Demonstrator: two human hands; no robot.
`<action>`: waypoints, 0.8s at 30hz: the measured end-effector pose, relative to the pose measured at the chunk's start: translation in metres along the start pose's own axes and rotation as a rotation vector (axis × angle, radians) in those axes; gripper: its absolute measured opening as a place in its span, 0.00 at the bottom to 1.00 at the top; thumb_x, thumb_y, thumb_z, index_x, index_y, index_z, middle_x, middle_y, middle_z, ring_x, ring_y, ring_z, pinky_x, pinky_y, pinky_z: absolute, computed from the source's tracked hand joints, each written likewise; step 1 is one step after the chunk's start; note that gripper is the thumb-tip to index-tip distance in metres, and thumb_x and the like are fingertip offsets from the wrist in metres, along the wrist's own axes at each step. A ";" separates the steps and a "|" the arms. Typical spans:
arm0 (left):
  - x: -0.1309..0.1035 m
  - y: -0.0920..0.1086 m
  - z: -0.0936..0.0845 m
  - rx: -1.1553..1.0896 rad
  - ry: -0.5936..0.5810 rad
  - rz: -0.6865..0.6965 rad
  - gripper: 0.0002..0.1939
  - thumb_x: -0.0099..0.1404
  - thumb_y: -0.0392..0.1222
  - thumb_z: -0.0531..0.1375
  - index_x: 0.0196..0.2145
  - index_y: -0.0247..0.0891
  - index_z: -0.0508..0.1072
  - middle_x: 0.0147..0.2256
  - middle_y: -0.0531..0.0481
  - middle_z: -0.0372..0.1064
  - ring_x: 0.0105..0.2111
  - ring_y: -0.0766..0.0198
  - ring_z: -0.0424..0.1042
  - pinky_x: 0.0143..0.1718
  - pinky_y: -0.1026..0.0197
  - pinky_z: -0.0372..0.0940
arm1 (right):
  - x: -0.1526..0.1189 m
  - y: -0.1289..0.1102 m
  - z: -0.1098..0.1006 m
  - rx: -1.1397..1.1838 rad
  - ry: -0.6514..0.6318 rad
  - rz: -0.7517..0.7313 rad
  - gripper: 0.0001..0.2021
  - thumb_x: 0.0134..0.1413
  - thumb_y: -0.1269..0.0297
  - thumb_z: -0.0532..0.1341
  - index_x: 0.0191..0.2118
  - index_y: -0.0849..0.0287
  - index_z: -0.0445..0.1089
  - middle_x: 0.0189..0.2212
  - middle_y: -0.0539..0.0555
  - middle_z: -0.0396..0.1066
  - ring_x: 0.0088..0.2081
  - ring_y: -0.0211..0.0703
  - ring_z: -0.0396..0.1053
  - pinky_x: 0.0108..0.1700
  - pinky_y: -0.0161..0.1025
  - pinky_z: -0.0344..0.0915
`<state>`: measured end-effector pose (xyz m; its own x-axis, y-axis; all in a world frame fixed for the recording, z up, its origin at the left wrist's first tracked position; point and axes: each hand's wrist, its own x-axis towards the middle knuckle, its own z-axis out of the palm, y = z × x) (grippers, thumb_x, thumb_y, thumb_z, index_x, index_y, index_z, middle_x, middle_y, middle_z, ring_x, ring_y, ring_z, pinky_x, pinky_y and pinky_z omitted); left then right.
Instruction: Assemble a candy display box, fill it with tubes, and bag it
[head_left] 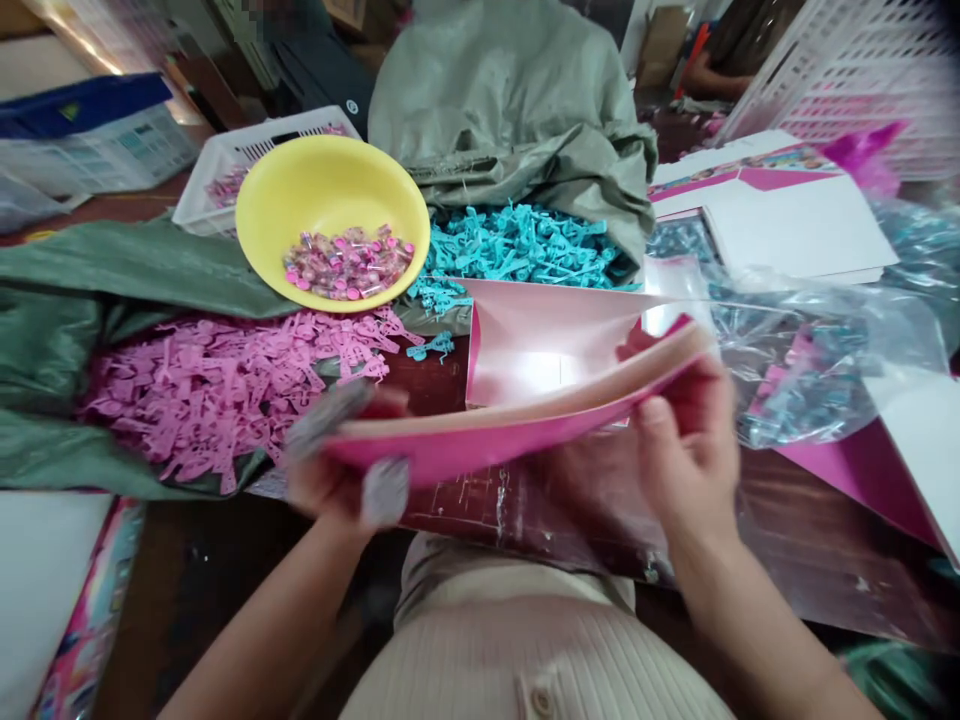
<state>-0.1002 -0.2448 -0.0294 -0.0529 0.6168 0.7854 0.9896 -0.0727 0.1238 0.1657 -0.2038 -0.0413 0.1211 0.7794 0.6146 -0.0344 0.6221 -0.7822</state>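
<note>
Between both hands I hold a pink cardboard box piece [480, 435], tilted and slightly bent above the table's front edge. My left hand [341, 465], blurred and with grey coverings on the thumb and a finger, is closed on its left end. My right hand [690, 430] grips the other end, thumb on the near side. Just behind it stands an open pink box [551, 345] with a pale inside. Left of that lies a heap of pink plastic pieces [247, 385]. Beyond the box is a pile of turquoise plastic pieces [517, 250].
A yellow bowl [330, 185] holds small pink-capped vials, with a white basket [202, 190] behind it. Clear plastic bags [840, 370] and white card sheets [799, 230] cover the right side. Green sacks [510, 90] surround the heaps. Another person's arm [716, 80] shows at the back right.
</note>
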 end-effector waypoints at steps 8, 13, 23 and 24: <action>0.066 0.029 0.106 -0.992 0.162 0.084 0.25 0.74 0.55 0.53 0.63 0.42 0.63 0.53 0.41 0.72 0.57 0.53 0.72 0.63 0.49 0.63 | 0.018 0.068 -0.038 -0.027 0.161 -0.096 0.25 0.63 0.60 0.65 0.62 0.50 0.61 0.63 0.60 0.65 0.63 0.52 0.66 0.67 0.61 0.58; 0.028 0.024 0.141 -0.953 0.117 -0.093 0.22 0.75 0.55 0.51 0.57 0.39 0.66 0.46 0.41 0.75 0.47 0.55 0.77 0.53 0.51 0.71 | -0.008 0.096 -0.038 -0.107 0.161 0.049 0.25 0.64 0.60 0.64 0.62 0.54 0.60 0.62 0.64 0.67 0.62 0.50 0.67 0.65 0.54 0.62; -0.004 0.011 0.133 -0.404 0.046 -0.009 0.34 0.70 0.47 0.58 0.67 0.30 0.55 0.62 0.24 0.57 0.66 0.39 0.55 0.64 0.38 0.58 | -0.030 0.122 -0.071 -0.731 0.081 -0.008 0.15 0.66 0.54 0.57 0.53 0.54 0.70 0.54 0.63 0.68 0.59 0.59 0.64 0.60 0.65 0.63; -0.001 0.010 0.130 -0.340 0.095 0.047 0.36 0.68 0.46 0.61 0.67 0.29 0.54 0.61 0.24 0.57 0.66 0.37 0.55 0.63 0.37 0.59 | -0.028 0.123 -0.073 -0.739 0.069 -0.008 0.15 0.67 0.54 0.56 0.53 0.54 0.70 0.54 0.63 0.68 0.59 0.59 0.64 0.60 0.66 0.62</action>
<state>-0.0730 -0.1438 -0.1077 -0.0364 0.5323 0.8458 0.8913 -0.3655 0.2683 0.2304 -0.1549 -0.1622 0.1816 0.7533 0.6321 0.6402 0.3973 -0.6574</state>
